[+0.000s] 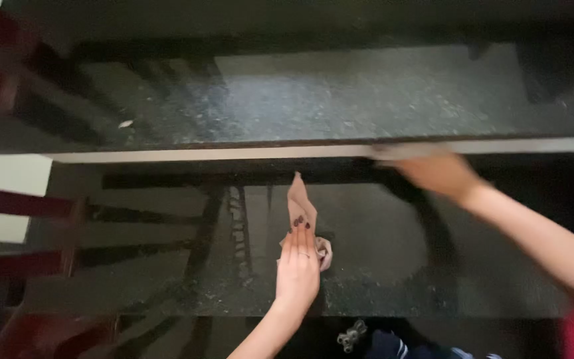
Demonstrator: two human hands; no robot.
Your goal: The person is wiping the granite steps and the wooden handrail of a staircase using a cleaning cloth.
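in the head view, your left hand lay flat, fingers straight and together, pressing a pinkish cloth onto the lower dark stone step. the cloth was bunched under your palm and ran out past your fingertips toward the pale front edge of the upper step, ending just short of it. your right hand was blurred, resting against that same pale edge, to the right of the cloth and well apart from it; you could not tell how far it was open or whether it held anything. dark red railing bars stood at the left of the lower step.
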